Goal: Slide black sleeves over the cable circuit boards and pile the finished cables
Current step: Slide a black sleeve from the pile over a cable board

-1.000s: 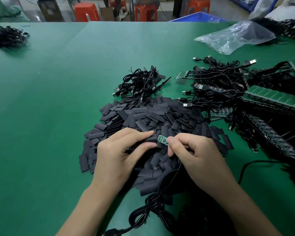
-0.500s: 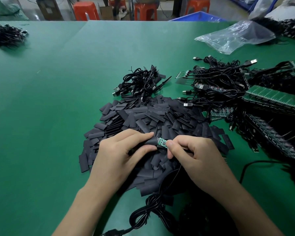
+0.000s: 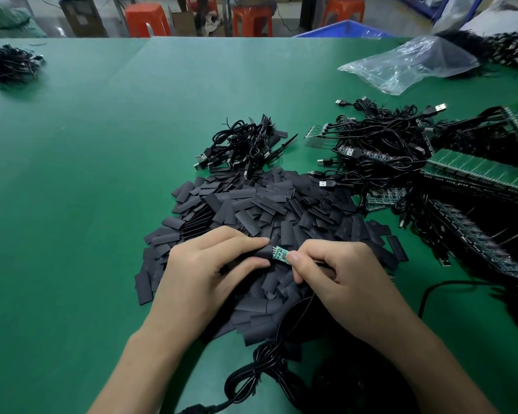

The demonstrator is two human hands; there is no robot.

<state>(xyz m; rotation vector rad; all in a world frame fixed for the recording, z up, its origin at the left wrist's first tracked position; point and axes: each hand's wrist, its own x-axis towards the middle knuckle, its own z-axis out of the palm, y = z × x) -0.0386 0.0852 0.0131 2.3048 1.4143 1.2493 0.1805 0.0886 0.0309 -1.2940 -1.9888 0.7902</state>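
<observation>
Board (image 3: 280, 254) bridges left grip (image 3: 205, 271) and right grip (image 3: 338, 274).

The left hand (image 3: 198, 273) covers most of the sleeve (image 3: 265, 253), so whether the board (image 3: 280, 254) has entered it cannot be told. Print on the pile (image 3: 251, 204) is too small to read. Right of the pile, panels (image 3: 491, 174) run off the edge; nearer than it, the cable (image 3: 263, 363) does too.
</observation>
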